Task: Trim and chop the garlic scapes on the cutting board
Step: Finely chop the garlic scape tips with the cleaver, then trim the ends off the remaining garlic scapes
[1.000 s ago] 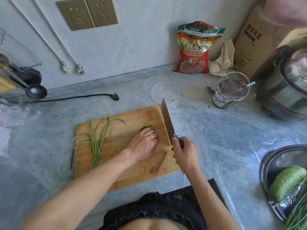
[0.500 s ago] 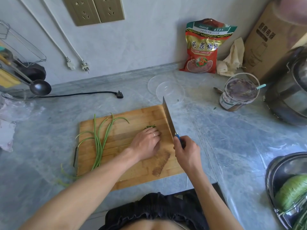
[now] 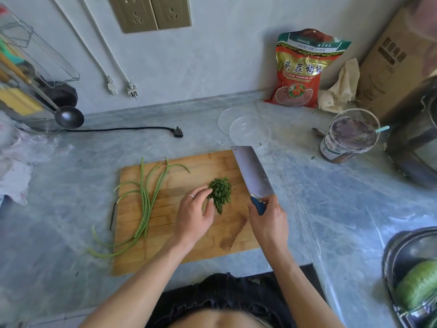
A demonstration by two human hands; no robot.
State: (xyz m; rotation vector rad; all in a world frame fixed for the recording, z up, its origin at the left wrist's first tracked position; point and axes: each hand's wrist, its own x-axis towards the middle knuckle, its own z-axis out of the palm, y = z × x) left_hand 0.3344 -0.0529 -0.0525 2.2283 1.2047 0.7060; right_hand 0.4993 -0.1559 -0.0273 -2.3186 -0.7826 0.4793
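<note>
A wooden cutting board (image 3: 165,252) lies on the grey counter. Whole green garlic scapes (image 3: 146,204) stretch along its left side, their ends hanging off the board's near-left corner. A small heap of chopped scape pieces (image 3: 221,191) sits mid-board. My left hand (image 3: 194,214), ring on one finger, rests on the board with its fingertips touching the heap's left edge. My right hand (image 3: 269,218) grips the blue handle of a cleaver (image 3: 253,171), whose blade is tilted flat-side up over the board's right edge, just right of the heap.
A clear plastic bowl (image 3: 249,133) on a lid stands just behind the board. A brown-filled tub (image 3: 347,138), a red bag (image 3: 302,69), a cardboard box and a pot line the back right. A metal bowl of greens (image 3: 416,280) sits near right; a black cord and ladle lie left.
My left hand has drawn back off the chopped pieces, uncovering the heap. The cleaver has tipped from edge-down to a tilted, flat-showing angle.
</note>
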